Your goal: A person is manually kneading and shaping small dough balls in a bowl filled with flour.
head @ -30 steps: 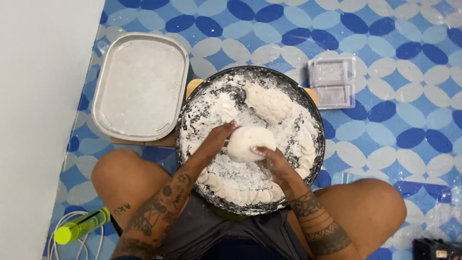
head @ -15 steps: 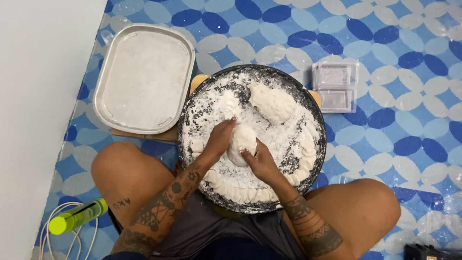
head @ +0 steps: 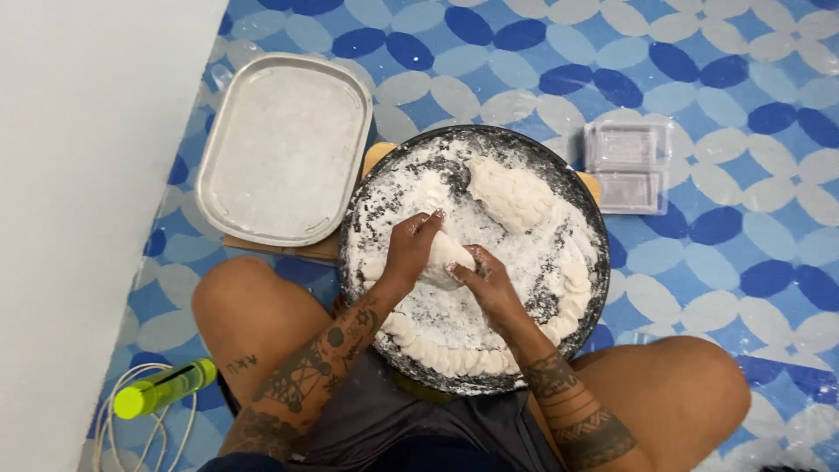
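Basically a big round dark pan point(head: 591, 229), dusted all over with white flour, sits between the person's knees and under both hands. Beyond the left hand, up and to its left, a pale rectangular tray point(head: 222, 157) with a floury bottom rests partly on a wooden board point(head: 288, 249), just beside the pan rim. Beyond the right hand, past the far rim, a small clear plastic box point(head: 627, 166) lies on the blue patterned floor point(head: 734, 79). Just past the fingertips, further into the pan, sits a bigger lump of dough point(head: 511, 192), ridged on top, apart from the hands. Along the near rim, below both wrists and round to the right, a row of small folded dough pieces point(head: 454, 357) lines the pan. Left hand point(head: 411, 249) and right hand point(head: 488, 281) are both closed around a small piece of dough point(head: 447, 258), cupping it from either side over the middle of the pan. Looks soft, light, easily dented, probably a bit sticky but floured so less so; best held with light fingertip pressure at the sides, no squeezing. Nothing blocks the hands; the big lump and the folded row are near enough to bump. A yellow-green tube point(head: 162, 389) and white cable point(head: 114, 411) lie well away by the left knee.
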